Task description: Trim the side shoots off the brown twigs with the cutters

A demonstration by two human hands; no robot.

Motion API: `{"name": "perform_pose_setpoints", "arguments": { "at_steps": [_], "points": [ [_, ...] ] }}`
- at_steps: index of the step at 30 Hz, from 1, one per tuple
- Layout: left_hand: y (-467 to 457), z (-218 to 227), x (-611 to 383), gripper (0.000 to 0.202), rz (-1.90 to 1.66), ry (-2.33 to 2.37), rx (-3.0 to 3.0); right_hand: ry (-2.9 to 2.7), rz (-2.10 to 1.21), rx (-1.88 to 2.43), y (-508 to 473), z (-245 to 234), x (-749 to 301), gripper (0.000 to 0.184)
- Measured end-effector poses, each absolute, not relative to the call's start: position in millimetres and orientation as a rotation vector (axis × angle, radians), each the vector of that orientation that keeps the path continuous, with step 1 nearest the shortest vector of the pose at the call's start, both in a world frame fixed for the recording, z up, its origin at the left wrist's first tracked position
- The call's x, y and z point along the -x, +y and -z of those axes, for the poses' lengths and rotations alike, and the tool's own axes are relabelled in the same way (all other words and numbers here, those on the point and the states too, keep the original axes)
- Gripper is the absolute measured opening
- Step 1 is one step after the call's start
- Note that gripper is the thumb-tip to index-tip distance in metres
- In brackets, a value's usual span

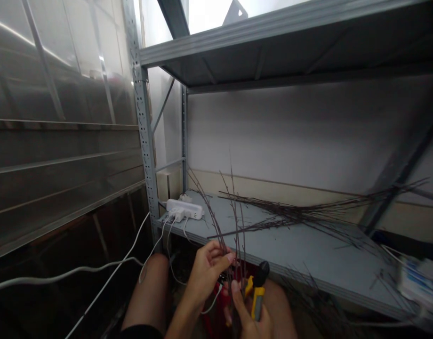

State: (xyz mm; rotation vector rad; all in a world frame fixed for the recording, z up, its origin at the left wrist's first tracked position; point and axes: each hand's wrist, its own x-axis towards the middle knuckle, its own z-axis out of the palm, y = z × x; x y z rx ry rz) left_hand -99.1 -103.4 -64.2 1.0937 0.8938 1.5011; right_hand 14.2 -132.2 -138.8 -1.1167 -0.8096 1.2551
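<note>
My left hand (205, 270) is closed around a few thin dark twigs (234, 221) that stand up in front of the shelf edge. My right hand (250, 310), low in the view, is closed on yellow-and-black pliers (258, 289), its fingers also touching the twig stems. A long bundle of similar dark twigs (308, 214) lies across the grey metal shelf (301, 249) behind my hands. My knees show below the hands.
A white power strip (184, 209) with plugged white cables (96, 273) sits at the shelf's left end. A perforated steel upright (144, 141) and an upper shelf (273, 42) frame the space. A blurred white-blue object (419, 278) rests at the right. Something red (214, 318) lies under my hands.
</note>
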Motion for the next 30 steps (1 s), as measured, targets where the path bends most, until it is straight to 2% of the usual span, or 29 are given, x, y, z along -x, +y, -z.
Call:
{"name": "perform_pose_setpoints", "arguments": {
  "at_steps": [5, 12, 17, 22, 30],
  "points": [
    [-99.0, 77.5, 93.0, 0.025, -1.486, 0.810, -1.074, -0.686, -1.364, 1.101, -127.6, 142.5, -19.1, 0.067],
    [-88.4, 93.2, 95.2, 0.021, -1.424, 0.747, -0.961, -0.501, -1.370, 1.077, -115.8, 155.9, -13.3, 0.061],
    [-81.8, 103.2, 104.2, 0.043, -1.367, 0.681, -0.896, -0.457, -1.335, 1.076, -107.5, 155.6, -3.3, 0.058],
    [-70.5, 111.8, 111.0, 0.048, -1.405, 0.775, -0.915, -0.482, -1.232, 1.045, -94.4, 148.9, 7.2, 0.056],
    [-67.9, 123.2, 121.0, 0.017, -1.461, 0.922, -0.942, -0.414, -1.274, 1.076, -84.9, 141.2, 24.0, 0.059]
  ]
}}
